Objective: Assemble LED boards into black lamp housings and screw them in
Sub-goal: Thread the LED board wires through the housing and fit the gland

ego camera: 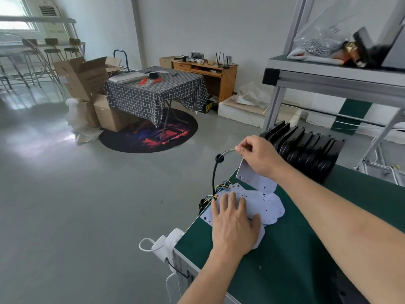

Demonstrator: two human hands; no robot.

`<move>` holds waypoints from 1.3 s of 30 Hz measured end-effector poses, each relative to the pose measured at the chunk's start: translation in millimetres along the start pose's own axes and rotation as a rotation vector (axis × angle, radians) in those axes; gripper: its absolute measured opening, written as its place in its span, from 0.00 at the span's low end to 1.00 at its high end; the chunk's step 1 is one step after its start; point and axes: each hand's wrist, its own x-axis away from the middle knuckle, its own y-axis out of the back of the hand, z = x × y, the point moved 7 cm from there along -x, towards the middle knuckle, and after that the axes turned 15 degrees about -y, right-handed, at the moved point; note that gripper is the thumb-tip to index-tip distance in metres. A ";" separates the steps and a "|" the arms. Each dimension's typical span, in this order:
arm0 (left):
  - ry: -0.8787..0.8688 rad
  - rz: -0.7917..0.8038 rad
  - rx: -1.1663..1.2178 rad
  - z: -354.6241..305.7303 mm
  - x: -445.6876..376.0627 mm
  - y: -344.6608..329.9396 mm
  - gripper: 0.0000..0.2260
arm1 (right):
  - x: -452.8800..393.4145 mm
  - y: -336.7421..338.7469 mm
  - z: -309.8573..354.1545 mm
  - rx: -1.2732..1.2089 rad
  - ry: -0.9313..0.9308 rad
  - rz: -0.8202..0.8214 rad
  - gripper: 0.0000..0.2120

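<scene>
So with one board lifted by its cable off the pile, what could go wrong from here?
1. The right hand pinches the cable while tilting the lifted board; its wires may snag the wiring of the pile, straining joints.
2. The pile sits at the bench edge; if the left hand lets up, boards could slide off.

The counter (295, 249) was dark green. Under the left hand (233, 222) lay white LED boards (266, 207) speckled with red dots (their wires (222, 186) yellow and blue). Just beyond the right hand (258, 157) stood glossy black lamp housings (306, 152). Farther off, a tablecloth (153, 93) showed a white grid on navy.
</scene>
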 end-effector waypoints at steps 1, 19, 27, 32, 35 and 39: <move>-0.002 0.003 0.000 -1.2 -0.1 -0.2 0.28 | 7.3 17.6 6.0 -0.040 0.027 -0.022 0.10; 0.438 -0.418 0.503 24.6 12.1 34.0 0.17 | 192.5 281.2 61.7 -0.880 0.286 -0.293 0.08; 0.734 -0.667 0.634 60.9 26.8 70.1 0.19 | 233.2 324.4 31.3 -0.979 0.291 -0.273 0.07; 0.676 -0.588 0.413 81.9 46.1 109.3 0.29 | 247.5 335.7 -19.3 -1.060 0.144 -0.426 0.05; 0.584 -0.667 0.365 86.0 51.9 138.1 0.25 | 266.7 339.5 -35.6 -1.054 0.153 -0.371 0.07; 0.157 -0.550 0.252 55.6 24.0 167.3 0.22 | 278.5 344.1 -53.0 -1.047 0.096 -0.488 0.10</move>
